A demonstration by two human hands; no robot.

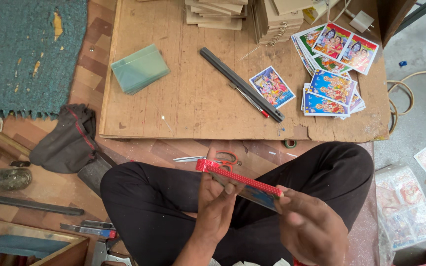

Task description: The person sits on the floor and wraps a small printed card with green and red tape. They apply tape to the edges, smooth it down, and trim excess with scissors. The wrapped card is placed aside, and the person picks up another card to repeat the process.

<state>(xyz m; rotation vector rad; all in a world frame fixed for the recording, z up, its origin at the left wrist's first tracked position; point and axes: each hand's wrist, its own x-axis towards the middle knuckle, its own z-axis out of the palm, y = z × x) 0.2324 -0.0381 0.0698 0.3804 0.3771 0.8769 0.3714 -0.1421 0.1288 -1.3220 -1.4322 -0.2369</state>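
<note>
I see both hands over my lap, seated cross-legged in black trousers. Left hand (216, 199) & right hand (305, 222) are both clamped on a small flat rectangular picture panel w/ red dotted tape along its top edge (242, 183); left grips the middle, right the right-hand end. Panel is tilted, held above my knees, just in front of the low worn wooden desk (193, 93).

On the floor near the panel: red-handled scissors (212, 159). On the desk: stack of pale green glass panes (139, 68) at left, long black straight bar (242, 84) in the middle w/ a red-tipped pen (251, 101) touching it, loose colourful printed picture cards (334, 69) at right, stacked thin wooden boards (245, 15) at the far edge.

Containers: clear plastic bag w/ more prints inside (404, 207) on the floor at right. Wooden box (40, 246) bottom left, contents unclear.
</note>
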